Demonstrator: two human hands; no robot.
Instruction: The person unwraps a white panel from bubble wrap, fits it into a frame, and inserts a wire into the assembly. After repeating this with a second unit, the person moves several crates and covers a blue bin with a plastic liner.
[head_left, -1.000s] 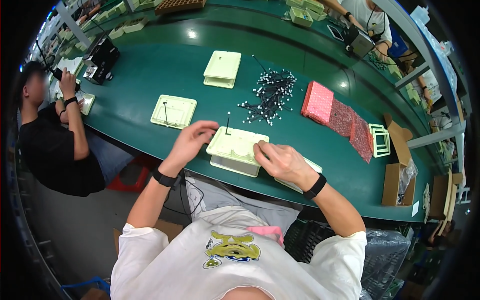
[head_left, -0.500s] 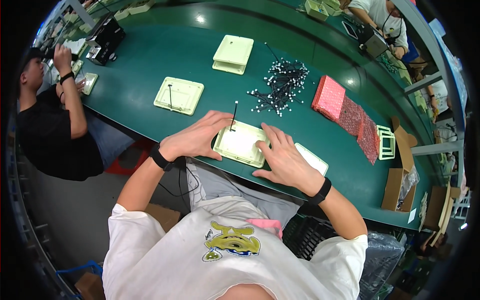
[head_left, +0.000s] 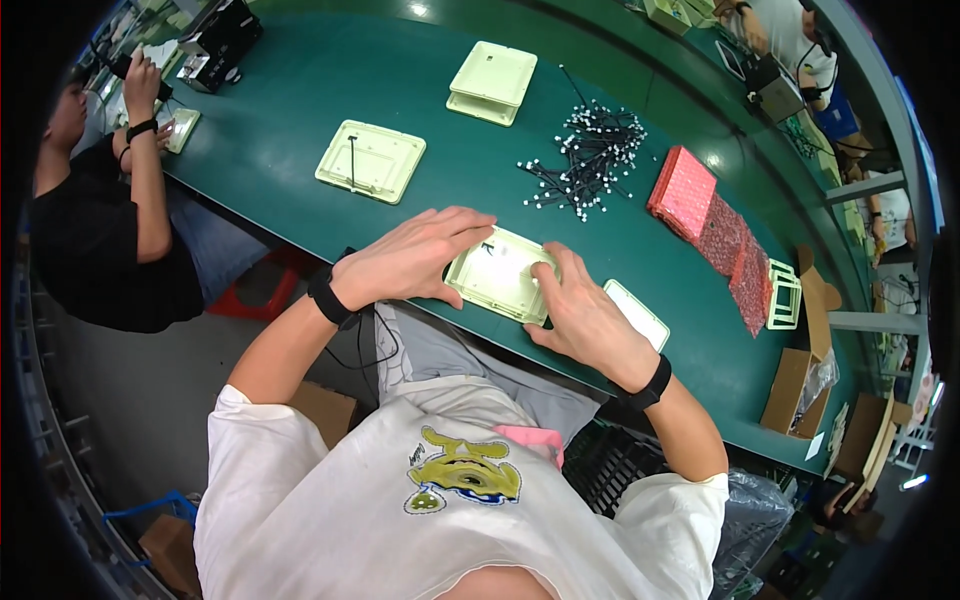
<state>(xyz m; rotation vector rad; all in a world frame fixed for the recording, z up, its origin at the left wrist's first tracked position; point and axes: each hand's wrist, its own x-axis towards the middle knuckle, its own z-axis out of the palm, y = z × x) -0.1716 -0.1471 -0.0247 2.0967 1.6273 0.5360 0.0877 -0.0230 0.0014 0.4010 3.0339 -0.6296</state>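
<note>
A pale yellow-green plastic panel [head_left: 503,282] with a raised rim lies near the table's front edge, between my two hands. My left hand [head_left: 425,254] grips its left end, fingers over the far corner and thumb at the near side. My right hand [head_left: 592,318] holds the right end, with its fingertips on the rim and inner face. A short piece of black cable [head_left: 488,248] shows inside the panel near my left fingertips; the rest of it cannot be made out. Close to my right hand lies a white flat plate with a pale green rim [head_left: 637,314].
Another panel [head_left: 371,162] with a black cable lies further left. Stacked panels [head_left: 492,82] stand at the back, beside a heap of black cables with white connectors [head_left: 590,155]. Pink bubble-wrap [head_left: 684,192], pale frames [head_left: 783,296] and a cardboard box [head_left: 796,390] lie right. A co-worker [head_left: 110,240] sits left.
My left fingers have moved over the panel's far left corner. The cable's long end, which stood up past the rim, no longer shows. The whole view has shifted slightly.
</note>
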